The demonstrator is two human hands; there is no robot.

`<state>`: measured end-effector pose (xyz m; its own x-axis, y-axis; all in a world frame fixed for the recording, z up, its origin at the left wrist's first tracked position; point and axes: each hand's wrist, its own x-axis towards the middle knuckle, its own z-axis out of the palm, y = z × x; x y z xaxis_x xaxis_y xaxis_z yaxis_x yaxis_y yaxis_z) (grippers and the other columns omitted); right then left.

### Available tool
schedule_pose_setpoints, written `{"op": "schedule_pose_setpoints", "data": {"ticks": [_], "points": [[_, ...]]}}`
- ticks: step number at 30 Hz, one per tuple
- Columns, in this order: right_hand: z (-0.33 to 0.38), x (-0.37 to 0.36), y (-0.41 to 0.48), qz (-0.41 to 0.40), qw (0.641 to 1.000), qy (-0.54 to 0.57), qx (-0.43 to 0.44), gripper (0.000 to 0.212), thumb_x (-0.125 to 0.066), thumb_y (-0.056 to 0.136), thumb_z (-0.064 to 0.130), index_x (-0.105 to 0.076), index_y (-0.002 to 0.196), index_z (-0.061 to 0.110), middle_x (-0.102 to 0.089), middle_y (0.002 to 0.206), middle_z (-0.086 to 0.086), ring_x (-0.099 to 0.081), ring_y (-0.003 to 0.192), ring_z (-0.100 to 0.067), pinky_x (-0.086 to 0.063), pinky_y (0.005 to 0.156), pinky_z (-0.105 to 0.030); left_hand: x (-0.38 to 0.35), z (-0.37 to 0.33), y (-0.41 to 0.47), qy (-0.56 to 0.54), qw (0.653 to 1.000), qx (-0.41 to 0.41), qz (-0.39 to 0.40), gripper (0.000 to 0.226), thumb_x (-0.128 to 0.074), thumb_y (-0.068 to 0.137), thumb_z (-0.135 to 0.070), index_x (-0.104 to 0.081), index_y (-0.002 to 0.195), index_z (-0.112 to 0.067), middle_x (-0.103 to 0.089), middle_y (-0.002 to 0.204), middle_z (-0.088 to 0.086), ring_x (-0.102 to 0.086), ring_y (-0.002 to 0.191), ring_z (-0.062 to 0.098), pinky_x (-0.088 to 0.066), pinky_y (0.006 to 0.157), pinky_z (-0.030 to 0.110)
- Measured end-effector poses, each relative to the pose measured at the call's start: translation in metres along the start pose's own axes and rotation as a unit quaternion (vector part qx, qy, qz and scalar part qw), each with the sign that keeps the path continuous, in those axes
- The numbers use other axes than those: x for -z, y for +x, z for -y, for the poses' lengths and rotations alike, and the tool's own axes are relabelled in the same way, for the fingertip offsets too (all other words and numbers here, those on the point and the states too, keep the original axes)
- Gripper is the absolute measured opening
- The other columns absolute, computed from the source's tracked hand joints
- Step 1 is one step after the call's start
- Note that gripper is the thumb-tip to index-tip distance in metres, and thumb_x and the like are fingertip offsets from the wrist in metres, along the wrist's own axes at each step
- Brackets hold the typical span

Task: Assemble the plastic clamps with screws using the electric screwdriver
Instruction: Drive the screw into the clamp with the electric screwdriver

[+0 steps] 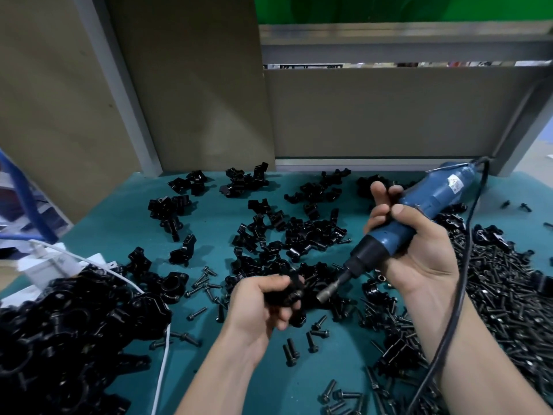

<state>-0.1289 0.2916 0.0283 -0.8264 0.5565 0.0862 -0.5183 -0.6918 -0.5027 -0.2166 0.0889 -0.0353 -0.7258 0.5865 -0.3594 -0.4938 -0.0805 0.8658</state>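
My left hand (263, 304) grips a black plastic clamp (287, 292) just above the teal mat. My right hand (419, 250) holds the blue electric screwdriver (419, 208) by its body, tilted down to the left. Its metal bit (327, 292) points at the clamp from the right, a short gap away or just touching; I cannot tell which. Loose black screws (311, 339) lie on the mat below my hands. Whether a screw sits in the held clamp is hidden by my fingers.
A big heap of black clamps (65, 333) fills the lower left, crossed by a white cable (163, 363). Scattered clamp halves (299, 232) cover the mat's middle. A dense pile of screws (502, 283) lies right. The screwdriver's black cord (457, 298) runs past my right forearm. Grey panels (374, 115) wall the back.
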Motion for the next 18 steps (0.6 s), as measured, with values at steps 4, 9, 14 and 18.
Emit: {"op": "schedule_pose_setpoints", "data": {"ticks": [4, 9, 14, 18], "points": [[0.010, 0.000, 0.000, -0.019, 0.999, -0.002, 0.026, 0.023, -0.051, 0.086, -0.003, -0.059, 0.095, 0.017, -0.071, 0.101, -0.002, -0.063, 0.075, -0.009, -0.055, 0.071, -0.020, 0.011, -0.003, 0.002, 0.009, 0.998, -0.047, -0.028, 0.033, -0.067, 0.063, -0.017, -0.081, 0.088, -0.001, -0.066, 0.068, 0.014, -0.042, 0.043, 0.011, -0.029, 0.035, 0.018], [0.002, -0.008, 0.007, -0.112, 0.991, 0.020, 0.075, 0.025, -0.047, 0.098, -0.008, -0.057, 0.093, 0.014, -0.063, 0.088, -0.002, -0.061, 0.069, -0.011, -0.051, 0.070, -0.020, 0.002, 0.003, 0.004, 0.049, 0.993, -0.097, -0.041, 0.024, -0.070, 0.084, 0.005, -0.082, 0.097, -0.011, -0.069, 0.072, 0.003, -0.051, 0.049, 0.012, -0.038, 0.041, 0.021], [-0.011, -0.009, 0.008, -0.130, 0.988, 0.001, 0.088, 0.026, -0.049, 0.097, -0.011, -0.055, 0.093, 0.013, -0.062, 0.084, -0.003, -0.062, 0.066, -0.012, -0.051, 0.067, -0.020, -0.005, 0.004, 0.002, 0.042, 0.993, -0.113, 0.009, 0.026, -0.070, 0.088, -0.001, -0.084, 0.095, -0.022, -0.062, 0.067, -0.003, -0.052, 0.051, 0.012, -0.041, 0.042, 0.022], [-0.018, -0.009, 0.009, -0.139, 0.987, 0.009, 0.085, 0.026, -0.050, 0.096, -0.012, -0.055, 0.092, 0.013, -0.061, 0.082, -0.004, -0.062, 0.065, -0.012, -0.053, 0.065, -0.021, -0.005, 0.004, 0.002, 0.045, 0.992, -0.116, 0.007, 0.023, -0.071, 0.089, -0.001, -0.084, 0.094, -0.019, -0.058, 0.065, 0.000, -0.051, 0.050, 0.012, -0.042, 0.042, 0.022]]}}
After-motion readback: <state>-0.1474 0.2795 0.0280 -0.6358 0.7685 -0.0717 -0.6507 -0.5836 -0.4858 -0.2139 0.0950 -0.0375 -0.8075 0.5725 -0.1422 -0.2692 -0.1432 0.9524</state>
